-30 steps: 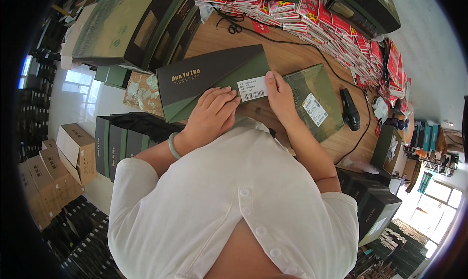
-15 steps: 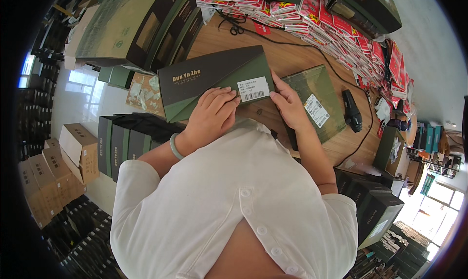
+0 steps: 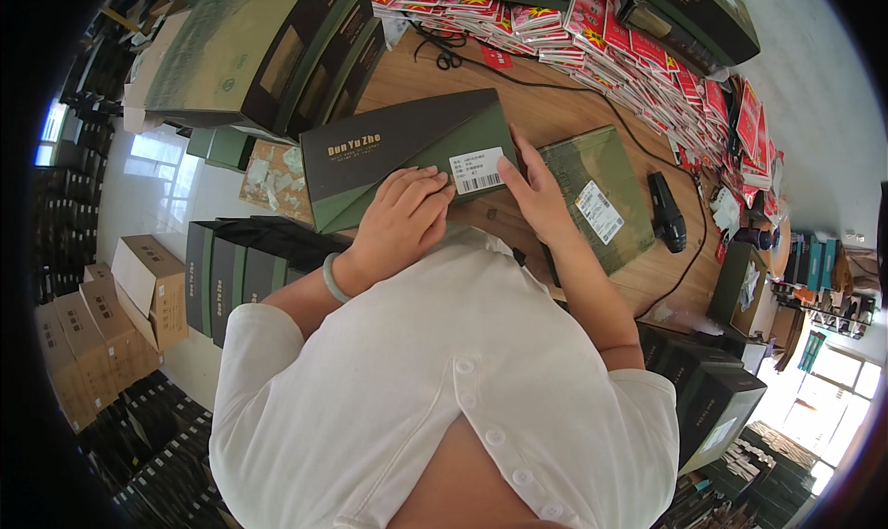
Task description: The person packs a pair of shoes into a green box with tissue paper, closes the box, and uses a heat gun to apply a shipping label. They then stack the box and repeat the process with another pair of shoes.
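Observation:
A dark brown and green shoebox [image 3: 402, 141] lies in front of me on the table, its long side with a white barcode label [image 3: 478, 170] facing me. My left hand [image 3: 407, 205] rests its bent fingers, held together, over the near side, touching the label's left edge. At the box's right end, my right hand [image 3: 539, 189] grips it. The right thumb presses the label's right edge while the other fingers go behind the end. Beside that hand sits a flatter green box [image 3: 597, 173] with its own white label.
A black hair dryer [image 3: 666, 213] and its cord lie to the right. Red printed packets [image 3: 638, 62] heap along the back. Stacked green boxes [image 3: 268, 53] stand at the far left, cartons [image 3: 153, 289] on the floor, and more dark boxes [image 3: 708, 390] at my right elbow.
My right hand has shifted slightly left and up, and its thumb has moved from the box's edge onto the label. My left hand and the shoebox have barely moved.

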Demonstrator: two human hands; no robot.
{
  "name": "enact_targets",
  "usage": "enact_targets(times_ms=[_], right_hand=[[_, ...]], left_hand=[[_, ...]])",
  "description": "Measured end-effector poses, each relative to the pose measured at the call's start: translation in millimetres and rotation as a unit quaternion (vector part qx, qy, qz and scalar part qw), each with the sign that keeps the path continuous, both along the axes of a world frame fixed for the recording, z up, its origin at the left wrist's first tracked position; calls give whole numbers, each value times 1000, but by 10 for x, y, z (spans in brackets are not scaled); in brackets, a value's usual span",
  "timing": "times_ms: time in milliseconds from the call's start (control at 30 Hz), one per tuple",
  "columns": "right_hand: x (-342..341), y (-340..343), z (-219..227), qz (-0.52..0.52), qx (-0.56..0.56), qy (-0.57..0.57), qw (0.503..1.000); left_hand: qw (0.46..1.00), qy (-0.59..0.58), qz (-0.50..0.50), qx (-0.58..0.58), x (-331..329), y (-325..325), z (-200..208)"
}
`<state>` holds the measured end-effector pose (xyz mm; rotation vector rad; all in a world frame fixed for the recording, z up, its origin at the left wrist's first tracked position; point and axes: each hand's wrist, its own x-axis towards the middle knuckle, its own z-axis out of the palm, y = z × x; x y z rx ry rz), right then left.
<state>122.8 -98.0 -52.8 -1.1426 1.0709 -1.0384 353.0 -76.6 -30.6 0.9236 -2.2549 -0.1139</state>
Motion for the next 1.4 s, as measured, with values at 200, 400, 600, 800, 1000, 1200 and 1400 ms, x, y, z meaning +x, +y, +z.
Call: enact_targets(times_ms=[200, 400, 600, 800, 1000, 1200, 1400], right_hand=[[150, -97, -114, -93, -7, -5, 996], [251, -195, -121, -167, 38, 42, 984], [349, -45, 78, -146, -13, 160, 976], [236, -87, -6, -106, 4, 112, 988], [175, -44, -64, -64, 44, 2, 997], [23, -121, -181, -37, 82, -10, 996], [-84, -622, -387, 57, 215, -176, 959]], left_hand=[[1000, -3, 2, -2, 15, -7, 9], [1000, 4, -2, 23, 19, -3, 20], [998, -47, -1, 33, -14, 24, 88], [995, -98, -3, 14, 2, -2, 102], [996, -73, -4, 54, -7, 41, 133], [976, 170, 116, 70, 442, 244, 213], [528, 610, 292, 514, 1179, 128, -603]])
